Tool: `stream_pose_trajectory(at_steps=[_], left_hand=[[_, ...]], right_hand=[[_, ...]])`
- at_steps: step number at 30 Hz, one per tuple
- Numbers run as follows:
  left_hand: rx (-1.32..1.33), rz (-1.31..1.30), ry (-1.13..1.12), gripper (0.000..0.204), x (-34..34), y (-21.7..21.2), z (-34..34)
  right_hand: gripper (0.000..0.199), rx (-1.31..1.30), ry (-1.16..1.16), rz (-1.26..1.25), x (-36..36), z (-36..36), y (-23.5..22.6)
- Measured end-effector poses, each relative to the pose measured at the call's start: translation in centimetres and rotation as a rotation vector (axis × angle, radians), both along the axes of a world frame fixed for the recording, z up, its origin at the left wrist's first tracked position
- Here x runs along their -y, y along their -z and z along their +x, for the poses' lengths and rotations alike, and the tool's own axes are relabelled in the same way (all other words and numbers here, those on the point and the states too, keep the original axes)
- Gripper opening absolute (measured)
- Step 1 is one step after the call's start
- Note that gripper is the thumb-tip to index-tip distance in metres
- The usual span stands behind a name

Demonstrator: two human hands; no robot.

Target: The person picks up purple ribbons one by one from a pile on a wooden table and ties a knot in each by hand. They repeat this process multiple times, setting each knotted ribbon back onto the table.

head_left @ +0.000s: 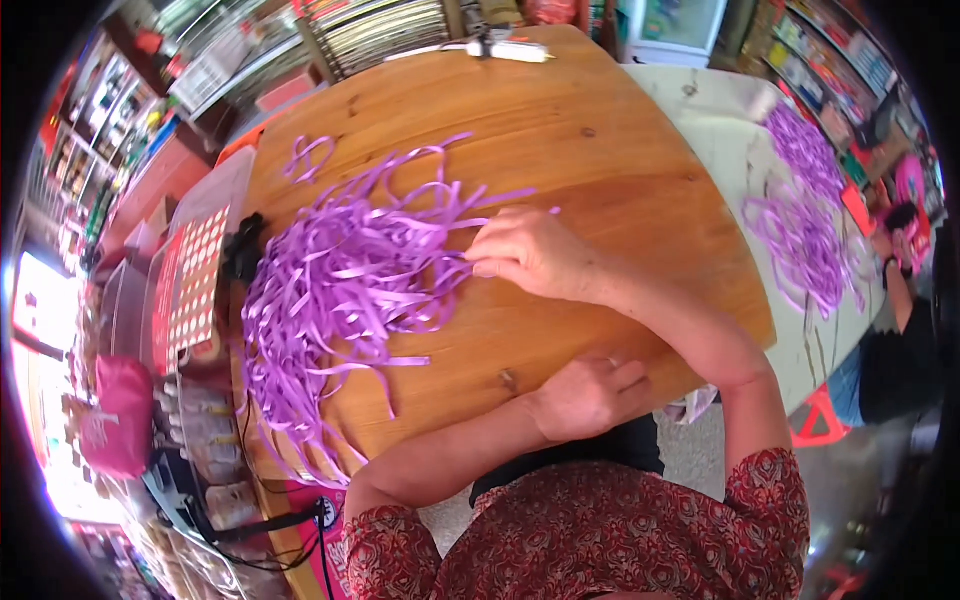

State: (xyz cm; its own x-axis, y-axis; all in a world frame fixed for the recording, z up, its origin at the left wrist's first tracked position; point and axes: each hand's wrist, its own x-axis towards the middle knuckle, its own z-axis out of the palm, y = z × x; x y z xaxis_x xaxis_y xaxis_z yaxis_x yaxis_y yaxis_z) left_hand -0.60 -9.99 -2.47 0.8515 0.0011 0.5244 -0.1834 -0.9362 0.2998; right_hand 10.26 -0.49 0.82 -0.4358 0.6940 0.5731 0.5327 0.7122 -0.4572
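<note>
Right hand [528, 256] pinches at the edge of the purple ribbon pile [345, 270]!

From the head view, we're right over the action: the right hand's thumb and forefinger meet at a thin purple strand, and we see the great tangle spreading just to that hand's left across the wooden table [620, 230]. A loose ribbon loop [312, 158] lies beyond the pile, farther from us and left of the hand.

Nearer to us, below the right hand, here's the left hand [590, 398], fingers curled by the table's near edge, well apart from the pile; whether it grips anything, we cannot tell.

Look far left of both hands: a dotted box [197, 280], and nearer us a pink bag [118, 420]. Well to the right hand's right, we spot a white table [690, 115] carrying more purple ribbons [805, 245], with a co-worker [895, 370] beside it.
</note>
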Motion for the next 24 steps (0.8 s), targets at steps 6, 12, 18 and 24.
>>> stream_pose_trajectory(at_steps=[6,12,18,24], left_hand=[[0.041,-0.070,0.030,0.017,-0.1,1.0,-0.8],[0.056,-0.114,0.020,0.014,-0.2,1.2,-0.6],[0.047,-0.142,0.028,0.015,-0.4,0.9,-0.6],[0.055,-0.144,0.020,0.018,-0.4,0.9,-0.7]], right_hand=[[0.012,-0.008,0.006,-0.002,-4.5,-4.5,-0.8],[0.013,0.314,-0.021,0.102,-4.0,-5.6,-0.4],[0.009,0.212,0.006,0.069,-4.6,-3.5,-0.5],[0.011,-0.797,-0.122,-0.471,-0.6,-0.3,-6.2]])
